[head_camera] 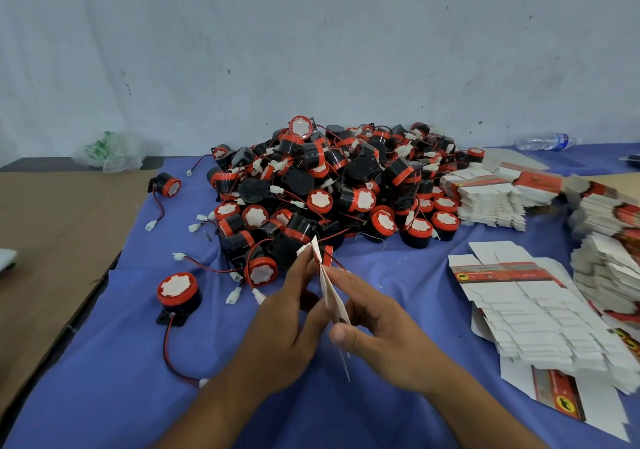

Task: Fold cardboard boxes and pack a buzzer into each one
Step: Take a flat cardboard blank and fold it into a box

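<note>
A flat, unfolded white cardboard box (329,287) stands on edge between my two hands above the blue cloth. My left hand (287,313) holds its left face, fingers stretched up along the card. My right hand (374,324) grips it from the right, with the thumb near the lower edge. Behind the hands lies a large pile of black-and-red buzzers (332,185) with red wires and white plugs. One loose buzzer (177,293) sits to the left of my hands.
Stacks of flat box blanks (540,313) fan out on the right, with more stacks (485,199) behind. Another stray buzzer (168,185) lies at the far left of the blue cloth (104,362). A brown cardboard sheet (45,241) covers the left. A water bottle (543,142) and a plastic bag (110,152) lie by the wall.
</note>
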The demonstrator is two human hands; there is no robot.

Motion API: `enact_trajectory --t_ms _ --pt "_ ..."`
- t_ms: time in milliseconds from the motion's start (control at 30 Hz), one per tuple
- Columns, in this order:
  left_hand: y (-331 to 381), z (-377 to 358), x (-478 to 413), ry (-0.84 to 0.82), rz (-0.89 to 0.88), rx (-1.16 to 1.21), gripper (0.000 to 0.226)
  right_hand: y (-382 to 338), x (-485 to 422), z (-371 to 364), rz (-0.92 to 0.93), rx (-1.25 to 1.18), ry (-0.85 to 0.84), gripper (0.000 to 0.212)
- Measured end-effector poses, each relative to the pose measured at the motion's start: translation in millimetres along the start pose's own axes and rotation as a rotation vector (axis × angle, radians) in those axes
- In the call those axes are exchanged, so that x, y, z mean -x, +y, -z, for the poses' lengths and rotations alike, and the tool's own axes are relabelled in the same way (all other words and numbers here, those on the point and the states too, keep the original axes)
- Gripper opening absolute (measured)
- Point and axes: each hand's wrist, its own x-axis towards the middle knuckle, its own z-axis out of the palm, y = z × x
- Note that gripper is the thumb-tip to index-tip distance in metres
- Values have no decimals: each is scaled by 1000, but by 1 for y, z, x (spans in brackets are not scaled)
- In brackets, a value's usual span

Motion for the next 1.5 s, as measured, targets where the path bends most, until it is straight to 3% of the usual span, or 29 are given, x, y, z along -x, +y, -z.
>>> enact_trajectory --t_ms 133,300,500,633,733,833,933,1033,1133,1233,1367,1500 --pt "2 1 0 37 -22 -31 69 -1 2 3 -12 -3 0 67" --pt "-2 3 1 -10 -29 8 70 -4 1 4 -34 15 -42 89" --pt "-7 8 -2 -25 -32 -25 64 -9 2 6 -12 281 -8 93" --pt "-9 10 -2 23 -166 -139 75 -11 0 12 -62 346 36 62" --pt "-4 10 -2 19 -174 -87 71 -11 0 22 -174 204 28 48" --pt "3 6 -3 -1 -126 23 58 -11 1 23 -212 -172 -38 37" --pt "8 5 -1 -41 -87 177 39 -14 0 19 -273 -404 30 29" --pt "10 6 1 -135 31 401 45 -14 -2 16 -404 -694 101 27" --pt "7 4 1 -187 47 443 42 -14 -4 13 -549 -935 103 27" --pt "3 -1 0 -125 125 436 38 -15 -5 14 -618 -973 99 36" --pt "-16 -2 -8 136 388 393 27 -20 0 10 -564 -900 -63 45" --pt "-25 2 -9 104 406 515 43 -17 0 5 -461 -815 -24 72"
